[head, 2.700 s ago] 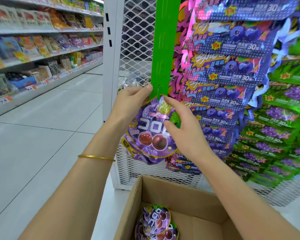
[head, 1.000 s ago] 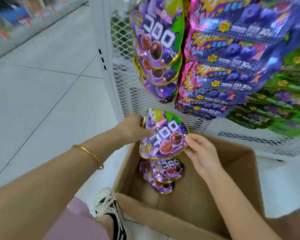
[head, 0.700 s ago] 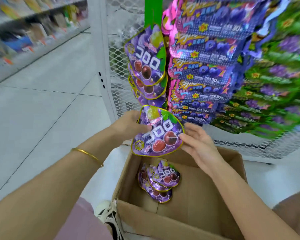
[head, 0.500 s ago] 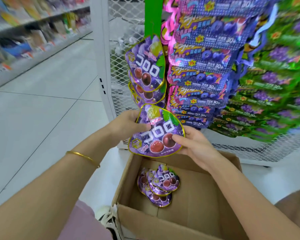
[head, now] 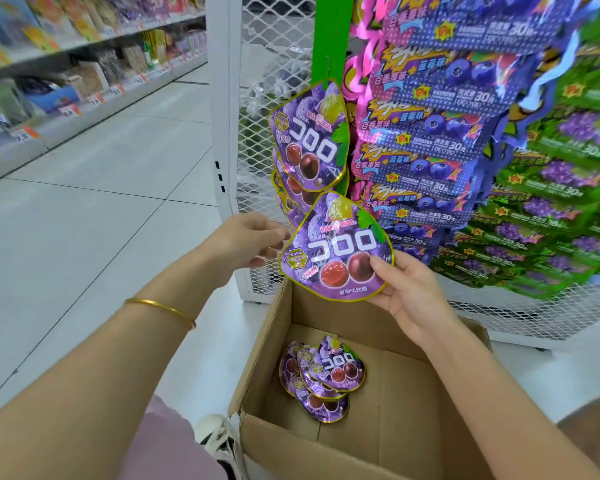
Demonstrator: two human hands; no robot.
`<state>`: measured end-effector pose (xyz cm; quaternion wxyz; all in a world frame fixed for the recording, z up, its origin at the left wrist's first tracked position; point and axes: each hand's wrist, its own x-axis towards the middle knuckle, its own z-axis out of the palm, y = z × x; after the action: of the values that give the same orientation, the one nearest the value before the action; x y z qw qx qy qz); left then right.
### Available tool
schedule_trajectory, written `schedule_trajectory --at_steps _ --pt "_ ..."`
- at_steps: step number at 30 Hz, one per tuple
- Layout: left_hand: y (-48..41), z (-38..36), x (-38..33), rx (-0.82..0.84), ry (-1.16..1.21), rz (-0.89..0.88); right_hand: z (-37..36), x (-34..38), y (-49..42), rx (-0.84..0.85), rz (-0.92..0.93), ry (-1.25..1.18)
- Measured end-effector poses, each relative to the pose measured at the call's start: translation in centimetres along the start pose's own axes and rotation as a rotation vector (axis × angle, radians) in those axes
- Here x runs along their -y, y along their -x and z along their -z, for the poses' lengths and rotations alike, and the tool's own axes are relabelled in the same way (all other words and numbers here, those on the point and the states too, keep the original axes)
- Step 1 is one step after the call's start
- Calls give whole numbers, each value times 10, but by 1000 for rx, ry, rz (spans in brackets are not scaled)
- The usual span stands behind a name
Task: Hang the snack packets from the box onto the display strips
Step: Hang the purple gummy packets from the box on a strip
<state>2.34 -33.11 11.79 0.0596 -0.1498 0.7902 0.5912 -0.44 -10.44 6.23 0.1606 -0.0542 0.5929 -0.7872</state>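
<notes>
While the right hand (head: 406, 292) pinches the lower right edge of a purple snack packet (head: 336, 247) above the open cardboard box (head: 413, 410), the left hand (head: 246, 242) sits just left of it, fingers loose, grasping nothing. Spare packets (head: 323, 375) lie in the box's near left corner. Hung packets (head: 309, 136) overlap on the green strip (head: 329, 36) farther off.

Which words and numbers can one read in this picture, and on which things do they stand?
"コロロ": raised purple packet, also hanging purple packet.
"葡萄味软糖": raised purple packet, near its bottom.
"百香果味": blue packets.
"蓝莓味": blue packets.
"30克": blue packets.
Shelf price tags: too blurred to read.
</notes>
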Motion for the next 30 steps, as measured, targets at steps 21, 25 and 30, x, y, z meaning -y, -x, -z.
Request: schedule_trajectory --at_steps 21,25,30 --pt "1 -16 0 117 47 -133 -13 -12 9 -136 221 603" --pt "12 -35 -2 198 103 -194 -44 -6 14 155 3 148" --pt "12 -45 5 180 -119 -356 -42 -5 4 155 -29 -81"
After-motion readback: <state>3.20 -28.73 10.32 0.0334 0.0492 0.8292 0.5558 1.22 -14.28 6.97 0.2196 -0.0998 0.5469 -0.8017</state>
